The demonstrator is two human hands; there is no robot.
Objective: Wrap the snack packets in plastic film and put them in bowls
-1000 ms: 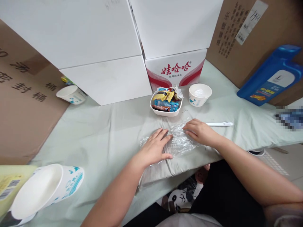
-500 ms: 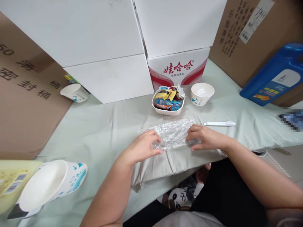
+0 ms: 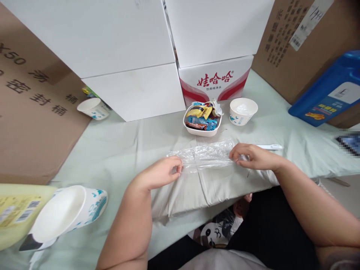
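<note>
A crinkled clear plastic bag [image 3: 206, 153] lies stretched sideways on the cloth near the table's front edge. My left hand [image 3: 163, 171] pinches its left end between thumb and fingers. At the opposite end, my right hand [image 3: 254, 157] has its fingers curled and closed on the plastic. Just beyond the right hand, a slim white utility knife [image 3: 270, 147] is partly covered by it. Behind the bag stands a white tub [image 3: 201, 132] full of colourful wrapped snacks. Right of the tub is a paper cup [image 3: 239, 118] with clear plastic inside.
White cartons [image 3: 137, 93] stand stacked at the back, between brown cardboard boxes. A blue bottle [image 3: 323, 97] leans at right. At left are a paper cup [image 3: 95, 108], a larger tilted cup [image 3: 94, 206] and a yellow container [image 3: 19, 213]. A phone-like object [image 3: 350, 144], blurred out, lies far right.
My hands have moved apart, left hand leftward and right hand rightward, and their fingers have closed on the bag's ends. The bag is now flatter and straighter.
</note>
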